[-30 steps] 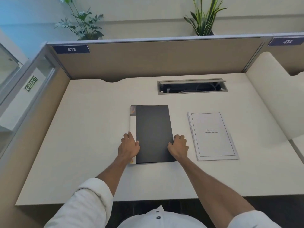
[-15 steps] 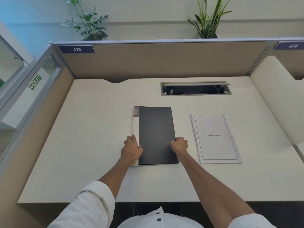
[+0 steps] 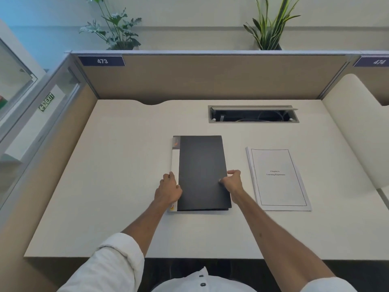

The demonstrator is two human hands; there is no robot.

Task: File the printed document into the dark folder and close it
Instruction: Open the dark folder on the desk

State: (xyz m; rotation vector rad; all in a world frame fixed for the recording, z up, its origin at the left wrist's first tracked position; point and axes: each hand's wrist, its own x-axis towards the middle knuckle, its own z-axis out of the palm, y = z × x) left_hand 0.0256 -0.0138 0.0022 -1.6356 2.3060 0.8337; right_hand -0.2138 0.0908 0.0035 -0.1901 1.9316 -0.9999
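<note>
A dark folder (image 3: 202, 165) with a white spine strip lies closed and flat in the middle of the desk (image 3: 117, 186). My left hand (image 3: 168, 189) rests on its spine edge near the lower left, fingers curled against the strip. My right hand (image 3: 232, 182) pinches the cover's right edge, thumb on top. The printed document (image 3: 277, 180), a white stack with a bordered title page, lies flat to the right of the folder, apart from both hands.
A recessed cable tray (image 3: 252, 114) sits open at the back of the desk. Beige partition walls (image 3: 210, 79) close the back and left. A curved white divider (image 3: 362, 127) rises at the right. Two plants stand behind the partition.
My right hand has shifted from lying flat beside the folder to pinching its right edge. My left hand stays on the spine. The folder and document have not moved.
</note>
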